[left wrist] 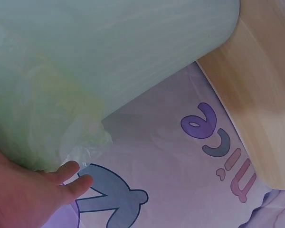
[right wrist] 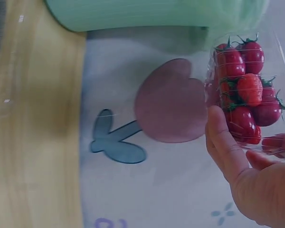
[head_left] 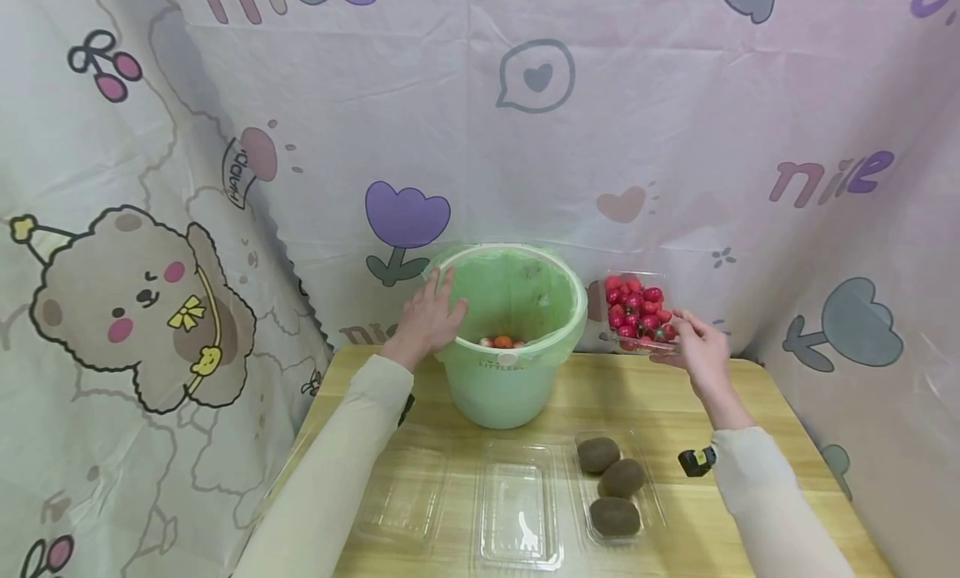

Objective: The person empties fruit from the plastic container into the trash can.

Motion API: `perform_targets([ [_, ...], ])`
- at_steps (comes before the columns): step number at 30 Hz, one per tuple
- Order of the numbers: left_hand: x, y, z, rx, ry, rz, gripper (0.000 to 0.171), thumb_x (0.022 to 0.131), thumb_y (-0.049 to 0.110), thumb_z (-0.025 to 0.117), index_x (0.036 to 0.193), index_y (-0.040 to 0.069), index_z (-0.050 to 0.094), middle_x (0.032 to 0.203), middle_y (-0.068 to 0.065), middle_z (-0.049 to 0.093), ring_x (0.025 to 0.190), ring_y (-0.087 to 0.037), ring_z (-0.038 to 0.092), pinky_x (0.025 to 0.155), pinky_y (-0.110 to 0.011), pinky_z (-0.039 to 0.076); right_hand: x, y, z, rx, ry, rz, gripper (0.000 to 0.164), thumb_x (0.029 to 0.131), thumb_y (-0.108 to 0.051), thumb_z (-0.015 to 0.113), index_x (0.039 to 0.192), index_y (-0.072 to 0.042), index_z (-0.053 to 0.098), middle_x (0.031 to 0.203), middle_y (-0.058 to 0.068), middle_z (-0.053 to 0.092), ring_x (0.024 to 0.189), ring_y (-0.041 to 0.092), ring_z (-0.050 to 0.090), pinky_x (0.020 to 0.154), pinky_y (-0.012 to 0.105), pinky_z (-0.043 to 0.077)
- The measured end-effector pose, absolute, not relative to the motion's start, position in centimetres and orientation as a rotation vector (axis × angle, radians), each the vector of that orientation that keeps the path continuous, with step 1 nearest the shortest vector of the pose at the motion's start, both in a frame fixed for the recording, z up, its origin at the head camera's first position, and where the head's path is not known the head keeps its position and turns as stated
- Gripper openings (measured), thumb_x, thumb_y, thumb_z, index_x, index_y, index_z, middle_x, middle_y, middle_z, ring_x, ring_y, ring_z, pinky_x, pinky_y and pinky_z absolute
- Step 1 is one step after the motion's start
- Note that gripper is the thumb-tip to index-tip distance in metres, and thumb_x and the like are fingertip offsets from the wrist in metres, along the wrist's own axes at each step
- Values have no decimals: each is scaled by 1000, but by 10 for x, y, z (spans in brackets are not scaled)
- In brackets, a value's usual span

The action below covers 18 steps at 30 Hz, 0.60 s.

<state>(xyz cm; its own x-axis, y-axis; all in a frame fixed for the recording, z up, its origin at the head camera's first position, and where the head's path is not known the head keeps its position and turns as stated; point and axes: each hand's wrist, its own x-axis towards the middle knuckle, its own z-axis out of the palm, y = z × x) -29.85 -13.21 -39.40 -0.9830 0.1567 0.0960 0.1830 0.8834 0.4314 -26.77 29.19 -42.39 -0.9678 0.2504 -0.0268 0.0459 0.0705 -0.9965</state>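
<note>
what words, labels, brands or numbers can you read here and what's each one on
"nice": curtain, several times, some cut off or folded.
"HAPP": turned sideways on the curtain's banner; any further letters unclear.
"LITTLEB": bucket front; the rest unreadable.
Black wrist device: any marking too small to read.
No readable numbers.

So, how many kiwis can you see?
3: the back kiwi, the middle kiwi and the front kiwi, all in the rightmost clear tray on the table. Others could be hidden in the bucket.
</note>
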Motion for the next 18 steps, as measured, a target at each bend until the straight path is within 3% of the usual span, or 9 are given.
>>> perform_targets([
  [4, -298, -132, -393, -269, -3008, -667, 75, 109, 51, 26, 171, 14, 7, 178, -19, 2, 156, -55, 23, 125, -72, 21, -267, 289, -404, -265, -2180, 2001, 57, 111, -26, 46, 161, 0, 37, 168, 29, 31, 65, 3, 73, 67, 31, 66],
  [7, -298, -131, -392, -267, -3020, -611, 74, 109, 52, 25, 171, 15, 7, 178, -20, 2, 157, -56, 17, 126, -72, 16, -267, 286, -390, -232, -2230, 1947, 58, 111, -30, 46, 161, -1, 39, 158, 28, 47, 67, 5, 75, 67, 30, 65],
  [10, -298, -131, -391, -269, -3029, -520, 74, 109, 52, 23, 171, 14, 8, 177, -20, 4, 159, -57, 11, 127, -73, 10, -266, 282, -377, -199, -2296, 1885, 58, 112, -34, 45, 162, -4, 40, 133, 16, 65, 72, 6, 76, 71, 30, 66],
  [12, -298, -131, -391, -276, -3029, -467, 74, 110, 52, 23, 171, 14, 9, 177, -21, 6, 159, -57, 10, 126, -75, 6, -265, 279, -369, -184, -2338, 1841, 58, 112, -36, 44, 162, -7, 40, 126, 9, 65, 74, 6, 76, 73, 30, 65],
  [18, -297, -131, -391, -283, -3024, -426, 74, 109, 52, 23, 171, 13, 12, 176, -22, 9, 159, -57, 9, 126, -76, 3, -268, 262, -349, -173, -2434, 1731, 59, 112, -41, 43, 164, -13, 39, 156, 22, 51, 81, 2, 72, 76, 28, 65],
])
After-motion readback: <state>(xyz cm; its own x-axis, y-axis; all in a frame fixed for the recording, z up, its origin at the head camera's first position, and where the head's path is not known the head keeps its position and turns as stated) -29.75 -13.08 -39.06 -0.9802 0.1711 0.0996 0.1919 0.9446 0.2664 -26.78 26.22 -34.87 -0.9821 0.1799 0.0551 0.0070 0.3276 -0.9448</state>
